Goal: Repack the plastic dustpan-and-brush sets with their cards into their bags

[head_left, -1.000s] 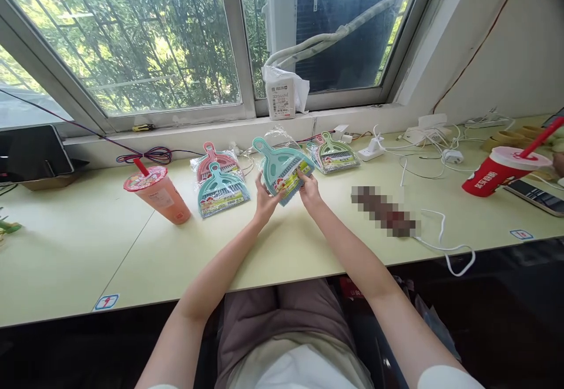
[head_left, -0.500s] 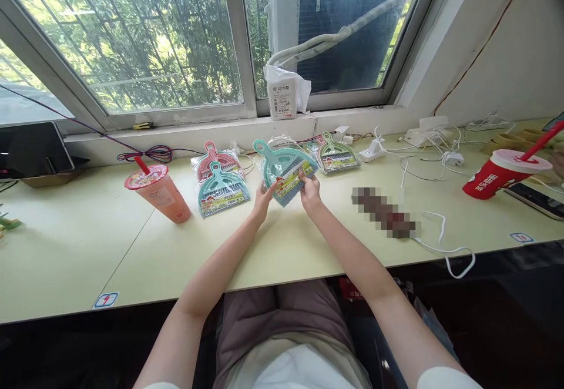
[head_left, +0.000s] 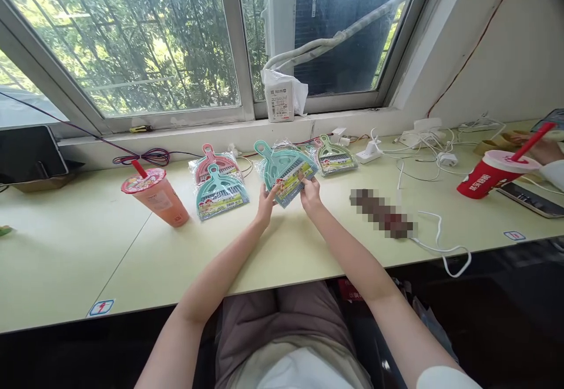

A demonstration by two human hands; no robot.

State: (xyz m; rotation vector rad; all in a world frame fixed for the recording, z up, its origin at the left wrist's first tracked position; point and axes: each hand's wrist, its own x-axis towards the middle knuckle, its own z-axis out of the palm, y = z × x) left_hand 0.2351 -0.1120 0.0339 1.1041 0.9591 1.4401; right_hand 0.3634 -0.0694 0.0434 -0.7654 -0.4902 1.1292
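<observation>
Between my two hands is a teal mini dustpan and brush set (head_left: 282,166) in clear plastic wrap, tilted, its label facing me. My left hand (head_left: 266,205) grips its lower left edge, and my right hand (head_left: 311,194) holds the lower right edge, thumb on the label. To the left lie another teal dustpan set (head_left: 222,195) and a pink dustpan set (head_left: 215,163) behind it, both wrapped. A green dustpan set (head_left: 333,157) lies just to the right, behind my right hand, with a bit of pink handle beside it.
A peach-coloured drink cup (head_left: 161,198) stands at left; a red cup (head_left: 493,174) stands at right beside a phone (head_left: 531,200). White cables and chargers (head_left: 429,142) lie along the back. A tissue pack (head_left: 282,102) sits on the sill. Another person's hand (head_left: 540,145) shows at far right.
The view has shifted slightly. Both my hands keep hold of the teal set, with little movement. Another person's hand and sleeve show more clearly at the far right.
</observation>
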